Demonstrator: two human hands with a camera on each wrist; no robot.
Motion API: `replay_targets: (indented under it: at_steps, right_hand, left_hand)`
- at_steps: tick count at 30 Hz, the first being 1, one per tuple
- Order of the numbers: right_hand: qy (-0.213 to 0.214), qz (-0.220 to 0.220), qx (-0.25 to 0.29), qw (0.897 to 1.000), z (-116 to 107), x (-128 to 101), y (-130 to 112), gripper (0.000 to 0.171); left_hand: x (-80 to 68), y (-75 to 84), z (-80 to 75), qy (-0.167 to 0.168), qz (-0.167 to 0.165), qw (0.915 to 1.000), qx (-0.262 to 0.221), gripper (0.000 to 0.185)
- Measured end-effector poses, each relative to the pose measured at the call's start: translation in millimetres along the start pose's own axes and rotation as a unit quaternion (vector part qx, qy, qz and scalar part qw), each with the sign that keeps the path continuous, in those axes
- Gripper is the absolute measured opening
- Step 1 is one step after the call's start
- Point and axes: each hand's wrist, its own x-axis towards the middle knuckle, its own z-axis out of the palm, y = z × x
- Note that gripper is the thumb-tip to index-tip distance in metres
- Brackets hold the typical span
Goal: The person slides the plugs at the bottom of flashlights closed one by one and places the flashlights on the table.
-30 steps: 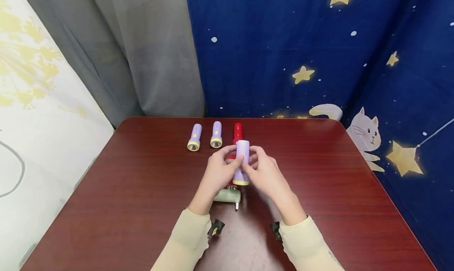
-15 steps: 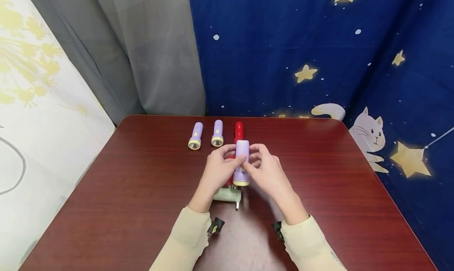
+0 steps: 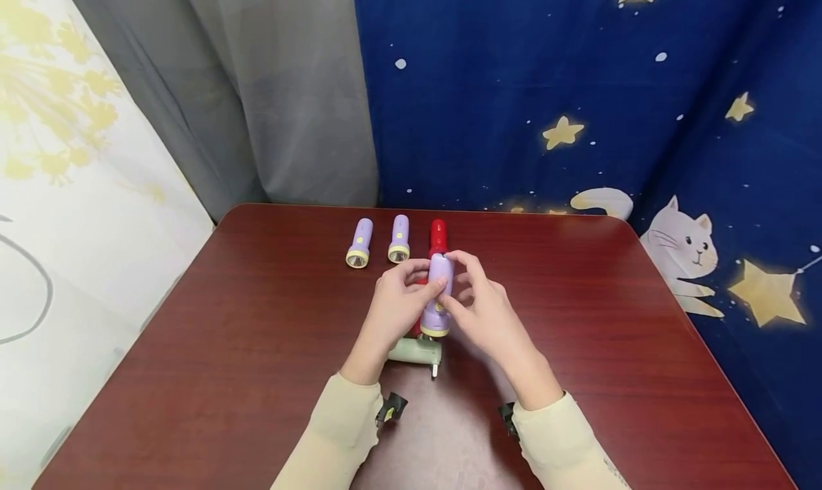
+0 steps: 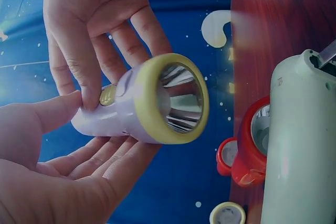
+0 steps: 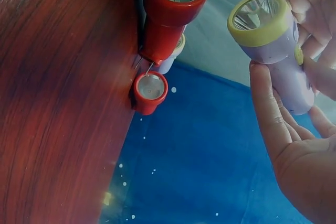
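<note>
Between both hands, raised over the table, is a purple flashlight (image 3: 435, 322) with a yellow rim; its tail points away from the person. The left hand (image 3: 403, 301) holds it from the left, thumb on top and fingers along the underside. From the right, the right hand (image 3: 486, 310) holds it between thumb and fingers, its index finger up at the tail end. In the left wrist view the silver reflector (image 4: 181, 98) faces the camera, and the right thumb lies beside the yellow switch (image 4: 107, 95).
Two more purple flashlights (image 3: 359, 243) (image 3: 399, 239) lie at the back of the table. Beyond the hands is a small red flashlight (image 3: 438, 236). A larger red flashlight (image 5: 167, 32) lies nearer, beside a pale green cylinder (image 3: 414, 351) with a metal tab.
The right index finger has lifted to the flashlight's tail end, and the flashlight has turned and tilted slightly, its switch showing more. The head view has shifted a little.
</note>
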Motion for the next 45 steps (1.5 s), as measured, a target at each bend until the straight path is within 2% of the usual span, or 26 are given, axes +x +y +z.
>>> replay_targets:
  at_steps: [3,11,18,32,39,45]
  right_hand:
    - [-0.001,-0.012,-0.001,1.000,-0.1,-0.8,-0.2,0.067]
    - [-0.017,-0.029,0.011,0.999,-0.4,-2.6,0.1,0.076]
    - [-0.014,-0.047,0.004,0.999,-1.4,-4.2,0.8,0.073]
    - [0.009,-0.078,-0.028,0.997,0.8,-6.3,3.9,0.058]
    - [0.035,-0.082,-0.043,0.995,1.8,-8.4,3.3,0.053]
    - [0.050,-0.090,-0.046,0.994,3.0,-10.1,3.0,0.045]
  left_hand:
    - [-0.5,1.9,-0.6,-0.001,-0.002,1.0000,0.006,0.047]
    - [-3.0,2.5,-1.1,-0.007,-0.008,0.9998,0.014,0.050]
    - [-5.3,4.3,-0.5,-0.021,-0.002,0.9997,0.013,0.050]
    - [-9.8,6.7,1.7,-0.016,-0.014,0.9996,0.020,0.050]
    - [-8.9,3.8,3.7,-0.014,-0.005,0.9995,0.026,0.046]
    - [-11.1,4.7,7.7,-0.021,0.027,0.9977,0.059,0.043]
